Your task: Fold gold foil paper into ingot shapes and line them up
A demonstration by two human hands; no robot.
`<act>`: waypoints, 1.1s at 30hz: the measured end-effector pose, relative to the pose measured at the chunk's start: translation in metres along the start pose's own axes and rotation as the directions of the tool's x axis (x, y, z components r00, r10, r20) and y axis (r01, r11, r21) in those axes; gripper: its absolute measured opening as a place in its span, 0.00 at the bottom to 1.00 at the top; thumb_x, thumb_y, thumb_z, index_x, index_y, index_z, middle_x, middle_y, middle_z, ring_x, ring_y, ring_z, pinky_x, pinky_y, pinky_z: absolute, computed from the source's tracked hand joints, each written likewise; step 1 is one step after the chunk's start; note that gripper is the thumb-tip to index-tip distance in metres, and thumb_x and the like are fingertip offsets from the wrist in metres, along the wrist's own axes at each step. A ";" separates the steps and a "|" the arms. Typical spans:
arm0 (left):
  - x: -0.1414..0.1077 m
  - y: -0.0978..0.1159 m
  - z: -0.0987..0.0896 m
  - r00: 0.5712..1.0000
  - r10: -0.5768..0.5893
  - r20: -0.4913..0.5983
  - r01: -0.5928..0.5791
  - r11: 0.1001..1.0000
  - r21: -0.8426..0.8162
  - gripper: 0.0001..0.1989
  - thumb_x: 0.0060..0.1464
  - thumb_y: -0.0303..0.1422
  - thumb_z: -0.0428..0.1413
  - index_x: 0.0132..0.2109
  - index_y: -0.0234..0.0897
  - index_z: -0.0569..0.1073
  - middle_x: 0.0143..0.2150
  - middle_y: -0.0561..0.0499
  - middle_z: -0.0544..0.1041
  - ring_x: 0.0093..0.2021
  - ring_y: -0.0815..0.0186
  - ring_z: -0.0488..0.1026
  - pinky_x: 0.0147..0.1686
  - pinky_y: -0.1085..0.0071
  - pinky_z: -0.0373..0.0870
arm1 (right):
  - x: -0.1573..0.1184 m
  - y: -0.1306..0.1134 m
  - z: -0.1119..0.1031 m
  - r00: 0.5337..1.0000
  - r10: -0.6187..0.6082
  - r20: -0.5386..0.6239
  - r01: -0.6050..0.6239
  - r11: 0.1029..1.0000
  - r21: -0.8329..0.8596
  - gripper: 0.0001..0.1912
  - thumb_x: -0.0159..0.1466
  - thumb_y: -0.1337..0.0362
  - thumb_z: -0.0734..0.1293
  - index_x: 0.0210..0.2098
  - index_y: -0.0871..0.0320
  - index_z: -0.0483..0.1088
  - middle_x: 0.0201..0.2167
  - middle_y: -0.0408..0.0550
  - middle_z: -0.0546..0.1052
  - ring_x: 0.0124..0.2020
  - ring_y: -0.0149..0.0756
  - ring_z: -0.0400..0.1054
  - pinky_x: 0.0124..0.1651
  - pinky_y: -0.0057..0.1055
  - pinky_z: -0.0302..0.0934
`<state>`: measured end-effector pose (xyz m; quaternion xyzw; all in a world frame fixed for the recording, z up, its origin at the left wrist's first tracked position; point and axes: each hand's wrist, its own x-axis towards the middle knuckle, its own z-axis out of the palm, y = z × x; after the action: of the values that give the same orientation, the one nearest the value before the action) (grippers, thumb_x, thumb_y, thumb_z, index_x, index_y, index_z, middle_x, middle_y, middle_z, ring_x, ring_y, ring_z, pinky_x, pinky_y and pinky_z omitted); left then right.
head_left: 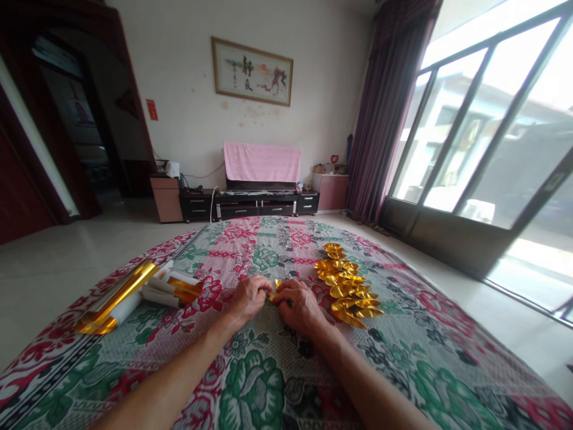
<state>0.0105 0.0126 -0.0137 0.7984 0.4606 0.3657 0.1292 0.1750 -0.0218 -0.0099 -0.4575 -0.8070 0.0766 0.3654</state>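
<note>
My left hand (251, 296) and my right hand (301, 306) meet over the middle of the flowered cloth. Between their closed fingertips is a small piece of gold foil paper (274, 291), mostly covered by the fingers. Its folds are too hidden to make out. To the right of my right hand stands a row of folded gold paper pieces (347, 286), pointed at the ends like little boats. Left of my left hand lie rolled sheets of gold paper (128, 292) with white backs, some loosely curled.
A patterned red, green and grey cloth (250, 382) covers the round-edged table. Beyond it stand a low black cabinet (259, 208) and a screen under a pink towel (262, 161). Glass doors (474, 131) and a purple curtain (385, 113) are on the right.
</note>
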 end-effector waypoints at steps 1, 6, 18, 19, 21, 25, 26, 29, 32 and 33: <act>0.000 -0.001 0.000 1.000 0.002 0.003 -0.002 1.000 -0.012 0.16 0.41 0.18 0.45 0.29 0.37 0.75 0.32 0.52 0.76 0.35 0.68 0.72 0.39 0.71 0.69 | 0.000 -0.001 0.000 1.000 0.005 0.002 -0.005 1.000 -0.006 0.11 0.53 0.72 0.63 0.27 0.52 0.76 0.36 0.44 0.74 0.37 0.33 0.66 0.46 0.31 0.57; -0.001 -0.005 -0.001 0.998 0.033 -0.054 -0.032 0.999 0.018 0.21 0.40 0.17 0.43 0.38 0.35 0.74 0.43 0.48 0.76 0.46 0.65 0.71 0.50 0.66 0.66 | -0.001 -0.004 -0.001 1.000 -0.001 0.002 0.001 0.998 -0.055 0.05 0.54 0.66 0.66 0.29 0.54 0.74 0.37 0.46 0.72 0.39 0.35 0.65 0.45 0.32 0.57; -0.003 -0.002 0.000 0.997 0.076 0.026 -0.078 0.991 0.112 0.26 0.38 0.18 0.43 0.45 0.36 0.72 0.44 0.48 0.74 0.47 0.63 0.67 0.52 0.64 0.63 | -0.003 -0.004 -0.001 0.999 -0.027 0.020 0.029 0.996 -0.085 0.07 0.53 0.72 0.63 0.30 0.56 0.70 0.37 0.46 0.71 0.39 0.35 0.63 0.45 0.32 0.55; -0.003 -0.002 0.000 0.998 0.058 0.016 -0.059 0.992 0.112 0.26 0.39 0.18 0.43 0.44 0.36 0.72 0.43 0.48 0.74 0.46 0.63 0.68 0.51 0.65 0.64 | -0.003 -0.004 -0.002 0.999 -0.027 0.017 0.028 0.996 -0.080 0.08 0.53 0.73 0.62 0.30 0.56 0.69 0.37 0.47 0.71 0.39 0.35 0.63 0.45 0.32 0.55; -0.004 -0.003 0.000 0.999 0.034 0.003 -0.034 0.993 0.116 0.24 0.40 0.18 0.43 0.44 0.36 0.73 0.41 0.47 0.74 0.44 0.63 0.68 0.49 0.65 0.65 | -0.002 -0.003 -0.002 1.000 -0.026 0.014 0.027 0.997 -0.066 0.11 0.52 0.75 0.61 0.32 0.57 0.69 0.38 0.47 0.71 0.39 0.35 0.63 0.44 0.31 0.55; -0.006 -0.005 0.001 0.999 0.026 -0.022 -0.022 0.988 0.150 0.22 0.41 0.18 0.44 0.43 0.36 0.73 0.38 0.48 0.73 0.41 0.63 0.68 0.47 0.65 0.65 | -0.002 -0.001 -0.002 0.999 -0.030 0.033 0.031 0.999 -0.042 0.17 0.51 0.76 0.58 0.37 0.57 0.67 0.36 0.46 0.71 0.37 0.35 0.63 0.42 0.30 0.55; -0.006 -0.005 0.001 0.999 0.025 -0.041 -0.018 0.987 0.161 0.22 0.41 0.18 0.44 0.43 0.36 0.73 0.38 0.48 0.73 0.41 0.63 0.68 0.47 0.65 0.65 | -0.002 -0.001 -0.002 0.999 -0.031 0.037 0.033 0.999 -0.040 0.17 0.51 0.77 0.58 0.38 0.57 0.66 0.35 0.46 0.71 0.37 0.35 0.63 0.42 0.30 0.55; -0.007 -0.004 0.000 0.992 0.052 -0.115 -0.031 0.984 0.176 0.25 0.40 0.17 0.43 0.45 0.35 0.71 0.42 0.47 0.73 0.45 0.63 0.67 0.49 0.65 0.64 | -0.001 -0.001 -0.002 0.998 -0.036 0.049 0.038 0.999 -0.037 0.17 0.51 0.77 0.58 0.38 0.57 0.66 0.34 0.46 0.71 0.37 0.35 0.63 0.42 0.31 0.55; -0.008 -0.003 0.000 0.990 0.098 -0.099 -0.083 0.985 0.149 0.24 0.40 0.16 0.43 0.44 0.35 0.72 0.45 0.47 0.72 0.48 0.63 0.66 0.51 0.65 0.63 | -0.001 0.000 -0.002 0.998 -0.048 0.051 0.048 0.999 -0.013 0.20 0.52 0.78 0.57 0.41 0.56 0.66 0.37 0.46 0.71 0.39 0.35 0.63 0.44 0.31 0.56; -0.008 -0.002 0.000 0.992 0.107 -0.069 -0.096 0.986 0.139 0.23 0.41 0.17 0.43 0.42 0.35 0.73 0.44 0.48 0.73 0.47 0.64 0.67 0.50 0.66 0.64 | -0.001 0.001 -0.002 0.997 -0.060 0.042 0.060 0.998 0.003 0.21 0.52 0.78 0.57 0.43 0.57 0.65 0.39 0.47 0.70 0.40 0.35 0.63 0.45 0.31 0.56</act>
<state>0.0065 0.0071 -0.0188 0.8133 0.4476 0.3698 0.0384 0.1771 -0.0223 -0.0090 -0.4312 -0.8278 0.0760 0.3507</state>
